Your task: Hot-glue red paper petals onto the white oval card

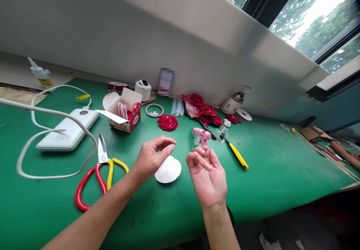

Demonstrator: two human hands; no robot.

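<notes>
My left hand (153,154) hovers over a white paper disc (168,172), its fingers bent and a gap between thumb and fingertips. Nothing shows in it. My right hand (208,175) is turned palm up with loosely curled fingers and a bare palm. Just beyond its fingertips is a pink glue gun (203,134); its lower part is hidden by the fingers, and no grip on it shows. A round red ruffled piece (168,122) lies behind the disc. Left of my left forearm are scissors (102,156) with red and yellow handles, blades slightly apart.
A white power bank (69,130) with a looping cable (70,115) lies left, beside an open box (123,116). Red fabric flowers (206,111), glue sticks (177,106) and a tape ring (154,110) line the back. A yellow cutter (237,155) lies right. Another person's hand (340,148) is far right.
</notes>
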